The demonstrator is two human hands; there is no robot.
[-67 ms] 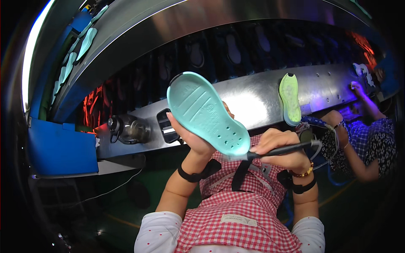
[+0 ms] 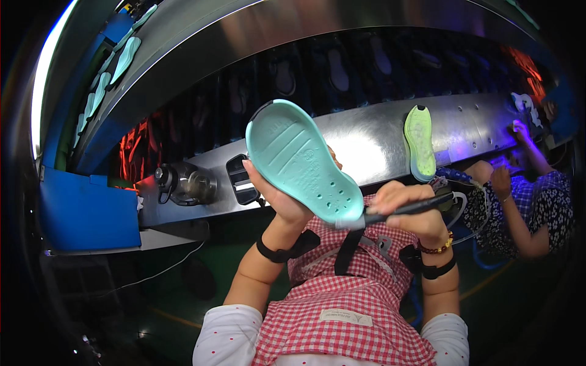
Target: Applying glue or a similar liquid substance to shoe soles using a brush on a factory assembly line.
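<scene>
My left hand [image 2: 279, 198] holds a turquoise shoe sole [image 2: 303, 161] up in front of me, with fingers around its edges. Its broad end with a dark rim mark points away from me, and ridges and small holes show on its face. In my right hand [image 2: 408, 207] is a brush [image 2: 421, 209] with a black handle, gripped between thumb and fingers. The pale, blurred bristles meet the sole's near end. Behind the handle a whitish hose curves off to the right.
A yellow-green sole [image 2: 419, 137] lies on the metal bench [image 2: 366, 131]. Left of my hands are a dark tray [image 2: 243, 180] and a water jug [image 2: 190, 185]. Shoe parts [image 2: 337, 70] stand in the dark recess beyond. At right a co-worker's hand [image 2: 520, 129] works under violet light.
The brush has moved slightly right along the sole's near end. My left hand has turned and shifted the sole a little. The co-worker's arms have moved too.
</scene>
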